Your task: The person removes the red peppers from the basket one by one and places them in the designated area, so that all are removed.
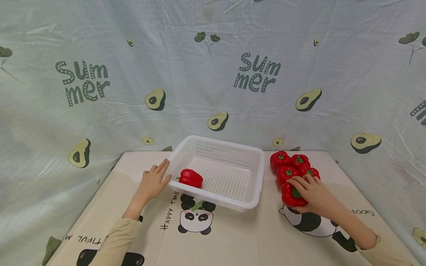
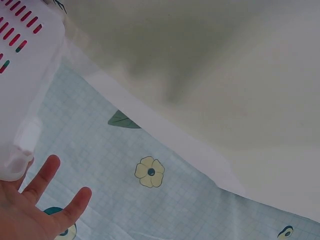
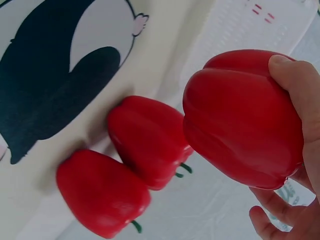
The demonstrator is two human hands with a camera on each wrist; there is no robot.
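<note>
A white slotted plastic basket (image 1: pixel 217 173) stands at the middle back of the table, with one red bell pepper (image 1: pixel 191 178) lying on its side in the near left corner. My left hand (image 1: pixel 152 184) rests against the basket's left rim, fingers extended; in the left wrist view its fingers (image 2: pixel 75 206) are spread beside the basket's corner (image 2: pixel 25 145). Right of the basket sits a cluster of several red bell peppers (image 1: pixel 280 160). My right hand (image 1: pixel 314 195) grips the nearest red bell pepper (image 3: pixel 245 120), thumb on one side. Two more peppers (image 3: pixel 150 140) show beside it.
A cream tablecloth (image 1: pixel 239 236) printed with pandas covers the table. Behind and at both sides hangs a pale curtain (image 1: pixel 186 74) with avocado prints, close to the table's back edge.
</note>
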